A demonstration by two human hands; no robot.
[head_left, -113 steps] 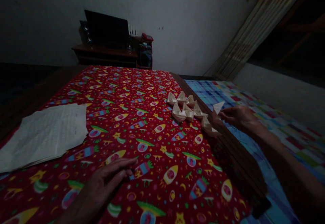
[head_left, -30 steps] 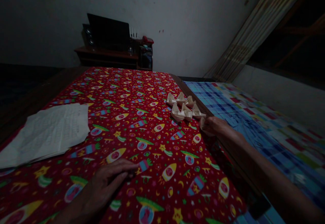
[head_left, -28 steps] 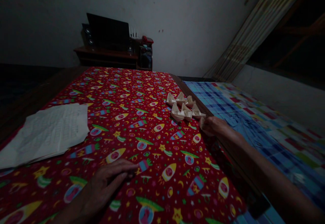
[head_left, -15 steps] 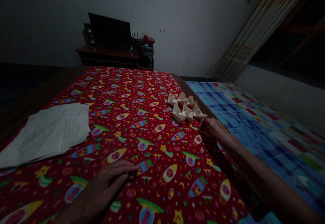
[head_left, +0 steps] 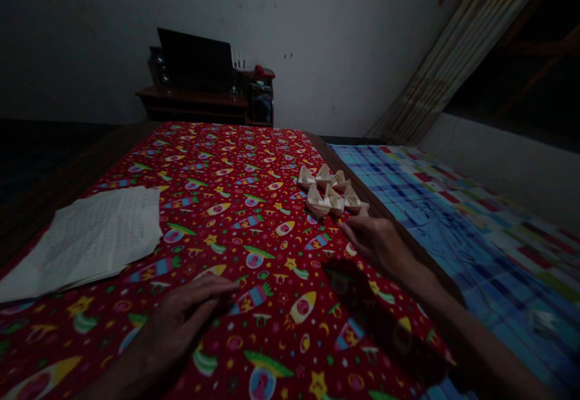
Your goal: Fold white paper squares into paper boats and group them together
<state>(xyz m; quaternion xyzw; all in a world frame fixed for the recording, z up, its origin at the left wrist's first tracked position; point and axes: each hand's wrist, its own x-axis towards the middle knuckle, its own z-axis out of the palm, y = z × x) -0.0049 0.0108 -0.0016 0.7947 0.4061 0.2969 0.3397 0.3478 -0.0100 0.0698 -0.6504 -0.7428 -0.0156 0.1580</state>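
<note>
Several folded paper boats [head_left: 333, 197] stand in two close rows near the right edge of the red cloth. Just in front of them hovers my right hand [head_left: 378, 240], its fingers pointing left with nothing visible in them. A pale paper tip [head_left: 364, 211] shows behind its knuckles; the rest of that folded piece is hidden by the hand. My left hand [head_left: 181, 312] rests on the cloth at the lower left, fingers stretched out and holding nothing.
A stack of written paper sheets [head_left: 104, 237] lies on the left of the rocket-print cloth [head_left: 254, 339]. A dark wooden edge [head_left: 348, 170] borders it on the right, beside a blue checked cover [head_left: 399, 188]. A black screen [head_left: 194, 58] stands on a desk behind.
My right hand first brought a folded paper piece to the front of the boats and held it there. Now it has let go and shifted left. My left hand has barely moved.
</note>
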